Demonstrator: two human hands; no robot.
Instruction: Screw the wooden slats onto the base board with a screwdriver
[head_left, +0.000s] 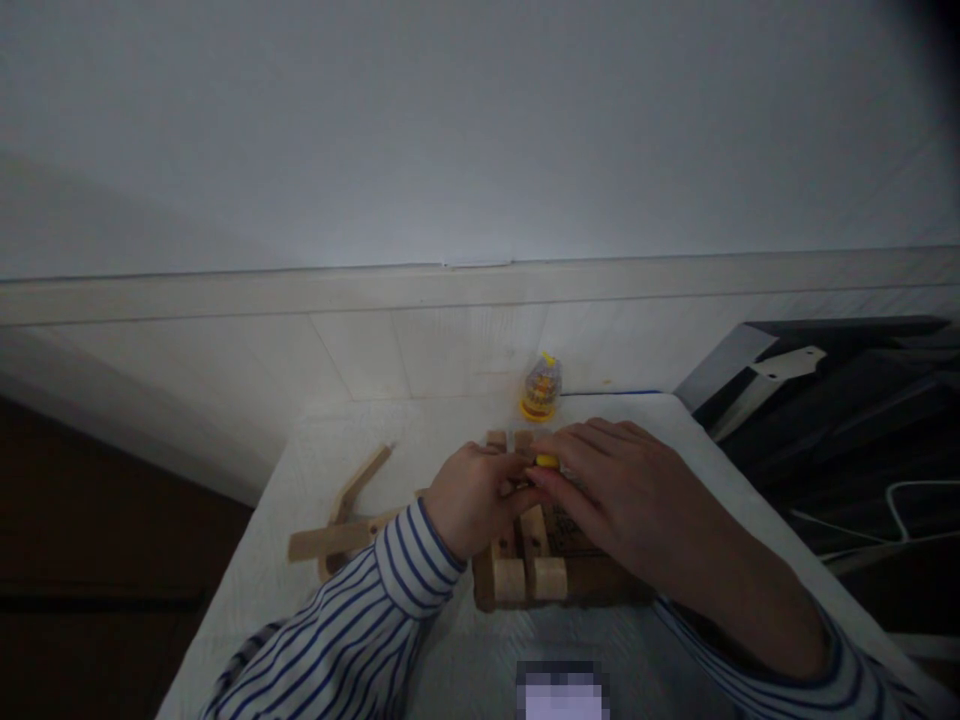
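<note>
My right hand [626, 490] is closed around the small yellow handle of a screwdriver [547, 461]; its shaft is hidden by my fingers. My left hand [480, 495] pinches with its fingertips right beside the handle, and what lies between them is too small to make out. Below both hands are two pale wooden strips [533, 530] with dark holes, lying side by side across a brown block [600, 585]. Dark markings show on the top of the block, partly covered by my right hand.
A clear bit case with a yellow base [541, 390] stands at the back of the white table [247, 610]. More jointed wooden pieces [330, 541] lie to the left, partly behind my left sleeve. Dark panels and a metal bracket [787, 365] lean at the right, and a pale wall rises behind.
</note>
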